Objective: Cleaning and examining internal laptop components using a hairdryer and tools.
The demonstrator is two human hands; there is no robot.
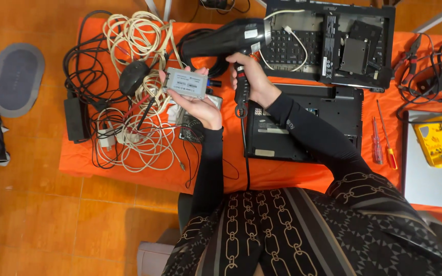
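Two hands are in use above the orange-covered bench (272, 176). The left hand (200, 105) is palm up, fingers curled around the lower edge of a flat rectangular silver metal drive (185, 83), which lies tilted in the palm with its labelled face toward the camera. The right hand (249, 76) is clamped on the grip of a black pistol-shaped plastic heat blower (226, 38). The blower's barrel runs level above the drive, with its nozzle end pointing toward the person's left. The hands are apart, just beside each other.

Under the left hand lies a tangle of cream and black cables (139, 102), with a black computer mouse (132, 75) resting on it and a black rectangular power brick (75, 118) at the bench's left edge. Beneath the right forearm sits a closed black laptop, underside up (328, 112). Beyond it lies an opened black laptop chassis with exposed keyboard and boards (333, 43). Two screwdrivers with clear red handles (383, 145) lie just beside the closed laptop. A yellow plastic bit case (437, 142) rests on a grey panel well apart to the right.
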